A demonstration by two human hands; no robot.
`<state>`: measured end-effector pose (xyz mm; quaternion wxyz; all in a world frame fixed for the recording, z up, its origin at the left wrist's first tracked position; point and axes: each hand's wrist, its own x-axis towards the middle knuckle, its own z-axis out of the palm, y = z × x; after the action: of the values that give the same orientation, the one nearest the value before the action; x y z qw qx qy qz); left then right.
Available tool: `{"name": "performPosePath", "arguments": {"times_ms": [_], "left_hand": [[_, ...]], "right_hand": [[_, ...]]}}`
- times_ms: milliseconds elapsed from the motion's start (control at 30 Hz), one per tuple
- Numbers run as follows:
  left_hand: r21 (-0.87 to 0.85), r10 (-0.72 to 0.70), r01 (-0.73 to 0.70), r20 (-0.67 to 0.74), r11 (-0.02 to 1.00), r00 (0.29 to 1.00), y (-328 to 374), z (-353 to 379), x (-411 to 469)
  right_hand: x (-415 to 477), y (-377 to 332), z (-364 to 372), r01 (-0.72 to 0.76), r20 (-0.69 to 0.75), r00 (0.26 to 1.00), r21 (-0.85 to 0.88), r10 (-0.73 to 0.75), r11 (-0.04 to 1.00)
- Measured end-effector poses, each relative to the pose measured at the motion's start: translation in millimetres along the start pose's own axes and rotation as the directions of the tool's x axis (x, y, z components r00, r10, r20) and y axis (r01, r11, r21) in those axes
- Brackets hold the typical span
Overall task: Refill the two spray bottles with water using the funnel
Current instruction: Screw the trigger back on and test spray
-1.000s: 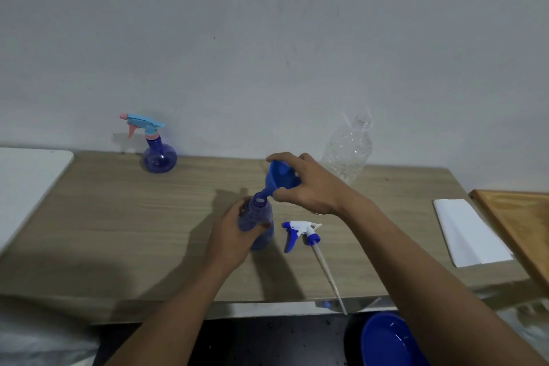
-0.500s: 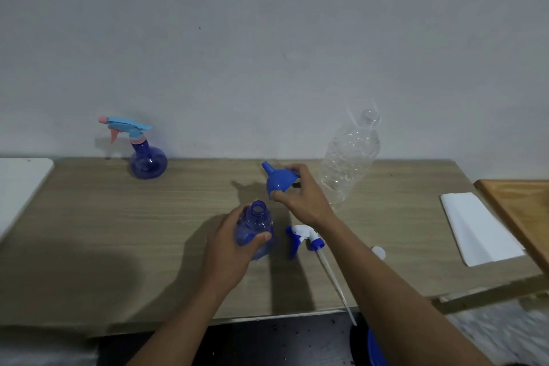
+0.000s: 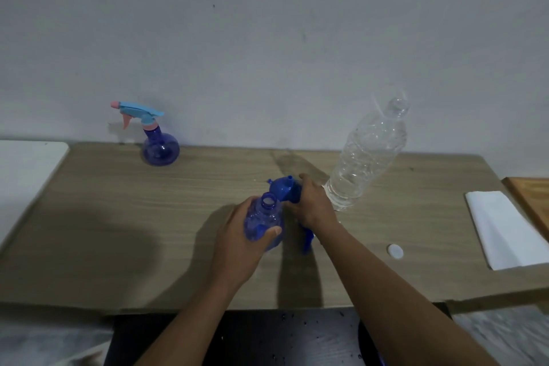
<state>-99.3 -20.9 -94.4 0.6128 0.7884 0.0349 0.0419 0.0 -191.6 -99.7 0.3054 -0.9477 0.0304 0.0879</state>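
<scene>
Blue plastic funnel (image 3: 284,189) sits just above centre of the frame, beside the open spray bottle (image 3: 263,224) and not in it. Its narrow spout points up toward the wall and its wide end is buried in the right hand (image 3: 312,208), whose fingers wrap around it. Its long axis runs roughly upright, so it is upside down for pouring. The left hand (image 3: 237,244) grips the bottle's body, fingers curled behind and thumb across the front. The bottle stands upright on the bench (image 3: 118,217) with its bare neck facing up.

Likely trouble: the funnel must be turned over before its spout can enter the neck, and a careless seat would let water run down the outside. The right wrist is close to the uncapped clear water bottle (image 3: 368,154), so a swing outward could knock it over. The loose sprayer head (image 3: 308,240) lies half hidden under that wrist and could be dragged. The second spray bottle (image 3: 160,149), at left, is capped.
</scene>
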Motion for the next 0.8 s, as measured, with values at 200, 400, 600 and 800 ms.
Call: {"name": "performPosePath", "arguments": {"times_ms": [200, 400, 600, 800], "left_hand": [[0.002, -0.004, 0.004, 0.016, 1.0, 1.0, 1, -4, -3], [-0.004, -0.033, 0.033, 0.016, 0.999, 0.999, 8, -3, -6], [-0.027, -0.029, 0.03, 0.03, 0.999, 0.999, 9, -3, -9], [-0.087, -0.037, 0.04, 0.039, 0.995, 0.999, 1, -1, -9]], "right_hand": [[-31, 16, -23, 0.053, 0.084, 0.996, -0.119, -0.043, 0.992], [-57, 46, -39, -0.01, 0.199, 0.978, -0.269, 0.066, 0.963], [-70, 48, -46, -0.019, 0.12, 0.992, -0.113, 0.032, 0.993], [-97, 1, -96, 0.077, -0.102, 0.993, 0.19, -0.058, 0.979]]}}
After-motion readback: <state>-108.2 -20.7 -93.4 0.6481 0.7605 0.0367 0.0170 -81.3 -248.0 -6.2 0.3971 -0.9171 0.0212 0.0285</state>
